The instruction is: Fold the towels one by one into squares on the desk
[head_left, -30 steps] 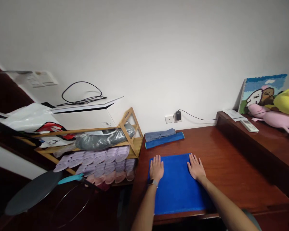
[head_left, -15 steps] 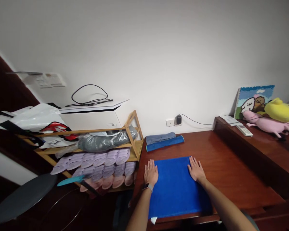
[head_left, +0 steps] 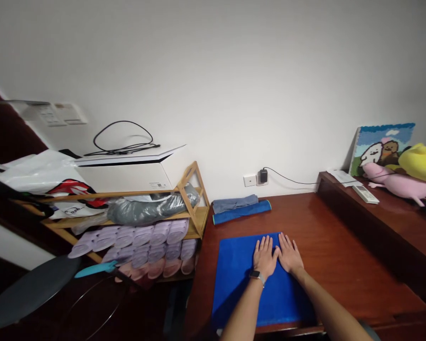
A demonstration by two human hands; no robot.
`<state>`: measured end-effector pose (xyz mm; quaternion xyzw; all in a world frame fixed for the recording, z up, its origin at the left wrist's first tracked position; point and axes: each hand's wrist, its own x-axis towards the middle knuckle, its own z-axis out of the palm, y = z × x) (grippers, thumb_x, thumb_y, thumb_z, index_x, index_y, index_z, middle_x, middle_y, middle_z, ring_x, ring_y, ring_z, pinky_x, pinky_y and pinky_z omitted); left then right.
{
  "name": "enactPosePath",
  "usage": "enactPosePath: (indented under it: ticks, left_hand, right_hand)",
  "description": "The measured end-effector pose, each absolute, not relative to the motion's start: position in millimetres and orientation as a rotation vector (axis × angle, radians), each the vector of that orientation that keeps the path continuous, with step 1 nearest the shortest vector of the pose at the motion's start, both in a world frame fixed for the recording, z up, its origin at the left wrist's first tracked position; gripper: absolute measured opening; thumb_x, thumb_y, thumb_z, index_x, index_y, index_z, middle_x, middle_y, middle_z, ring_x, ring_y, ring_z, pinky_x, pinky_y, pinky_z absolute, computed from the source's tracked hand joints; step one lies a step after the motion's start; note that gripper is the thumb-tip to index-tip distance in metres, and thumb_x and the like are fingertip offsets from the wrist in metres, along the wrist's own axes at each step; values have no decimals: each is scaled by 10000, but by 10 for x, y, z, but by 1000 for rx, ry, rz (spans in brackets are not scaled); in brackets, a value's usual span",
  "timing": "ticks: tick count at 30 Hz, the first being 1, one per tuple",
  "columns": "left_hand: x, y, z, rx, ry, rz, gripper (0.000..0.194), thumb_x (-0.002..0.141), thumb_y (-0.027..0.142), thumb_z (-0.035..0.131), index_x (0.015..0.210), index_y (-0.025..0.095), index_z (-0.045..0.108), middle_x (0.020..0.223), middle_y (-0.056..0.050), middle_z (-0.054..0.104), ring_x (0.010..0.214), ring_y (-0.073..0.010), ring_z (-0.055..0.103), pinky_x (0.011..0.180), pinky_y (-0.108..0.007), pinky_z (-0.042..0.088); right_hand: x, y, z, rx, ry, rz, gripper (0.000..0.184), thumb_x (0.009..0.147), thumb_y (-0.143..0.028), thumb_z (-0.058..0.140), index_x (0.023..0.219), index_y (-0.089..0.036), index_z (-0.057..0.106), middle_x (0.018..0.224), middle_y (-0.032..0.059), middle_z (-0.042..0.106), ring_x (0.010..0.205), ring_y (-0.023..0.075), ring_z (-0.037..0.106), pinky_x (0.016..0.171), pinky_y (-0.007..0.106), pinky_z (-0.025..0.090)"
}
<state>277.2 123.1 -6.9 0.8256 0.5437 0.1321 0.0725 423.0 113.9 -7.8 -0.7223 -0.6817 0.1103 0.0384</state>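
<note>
A bright blue towel (head_left: 234,265) lies spread flat on the reddish-brown wooden table (head_left: 341,251), close to its front edge. My left hand (head_left: 265,258), with a watch on the wrist, rests palm down on the towel's right half, fingers stretched out. Beside it my right hand (head_left: 289,253) lies flat over the towel's right edge, its fingers spread toward the wall. The thumbs of both hands come together or nearly so. Behind the towel sit a rolled blue cloth (head_left: 241,212) and a folded grey-blue cloth (head_left: 234,203).
Left of the table stands a wooden rack (head_left: 195,199) with several lilac slippers (head_left: 142,234) and a white box (head_left: 128,175). A raised ledge on the right holds a remote control (head_left: 365,193) and a pink plush toy (head_left: 397,182). A black charger (head_left: 263,175) is plugged into the wall.
My left hand has moved right from the towel's left edge to beside my right hand. The right hand stays at the right edge. The view has shifted slightly.
</note>
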Motion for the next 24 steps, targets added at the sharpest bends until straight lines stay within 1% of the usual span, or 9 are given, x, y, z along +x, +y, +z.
enactPosePath:
  ticks: [3, 6, 8, 10, 16, 18, 21, 24]
  left_hand:
    - [2162, 1286, -67, 2441, 1816, 348, 620, 1078, 469, 190, 1624, 229, 356, 1692, -50, 344, 1582, -226, 276, 1305, -485, 225]
    - [1336, 1351, -47, 2376, 2048, 225, 594, 1072, 365, 208, 1628, 207, 345, 1693, -72, 332, 1580, -253, 281, 1291, -516, 241]
    - [903, 1378, -53, 2357, 2126, 197, 586, 1070, 335, 214, 1640, 239, 309, 1693, -57, 336, 1573, -246, 299, 1286, -513, 251]
    - [665, 1386, -80, 2351, 2151, 187, 587, 1069, 325, 223, 1650, 262, 272, 1692, -44, 339, 1571, -233, 304, 1287, -499, 251]
    - [643, 1375, -122, 2342, 2172, 223, 593, 1066, 338, 245, 1656, 279, 230, 1684, -40, 354, 1568, -224, 311, 1288, -494, 248]
    - [660, 1365, -83, 2334, 2187, 254, 594, 1064, 334, 251, 1653, 260, 252, 1679, -50, 367, 1563, -231, 323, 1286, -486, 259]
    - [798, 1331, 13, 2360, 2196, 319, 590, 1059, 307, 256, 1636, 200, 321, 1669, -81, 388, 1560, -242, 330, 1291, -472, 256]
    - [1277, 1290, 97, 2483, 2050, 420, 587, 1070, 323, 229, 1625, 175, 346, 1672, -83, 382, 1569, -230, 309, 1301, -455, 242]
  right_hand:
    - [4227, 1142, -81, -2217, -2064, 333, 704, 1053, -470, 123, 1678, -145, 116, 1749, 16, 134, 1618, 190, 64, 1302, 429, 7]
    - [4226, 1141, -81, -2199, -2047, 349, 710, 1054, -490, 114, 1680, -153, 120, 1748, 15, 145, 1618, 189, 62, 1302, 433, 2]
    - [4226, 1139, -82, -2200, -2039, 356, 711, 1054, -489, 112, 1680, -153, 123, 1748, 17, 150, 1617, 191, 65, 1301, 433, -3]
    - [4224, 1137, -84, -2204, -2037, 356, 711, 1052, -488, 111, 1680, -154, 128, 1748, 15, 150, 1617, 192, 67, 1300, 432, -7]
    - [4216, 1138, -79, -2212, -2034, 353, 713, 1049, -487, 113, 1679, -154, 135, 1748, 13, 152, 1617, 191, 72, 1302, 432, 7]
    - [4215, 1137, -69, -2215, -2035, 346, 715, 1049, -491, 108, 1679, -154, 135, 1748, 16, 153, 1616, 190, 75, 1302, 433, 10]
    - [4208, 1133, -44, -2215, -2041, 343, 712, 1050, -487, 106, 1678, -156, 142, 1747, 19, 152, 1617, 189, 75, 1300, 431, 9]
    - [4196, 1130, -11, -2217, -2044, 355, 708, 1050, -480, 113, 1678, -154, 138, 1747, 13, 141, 1616, 189, 77, 1300, 425, 19]
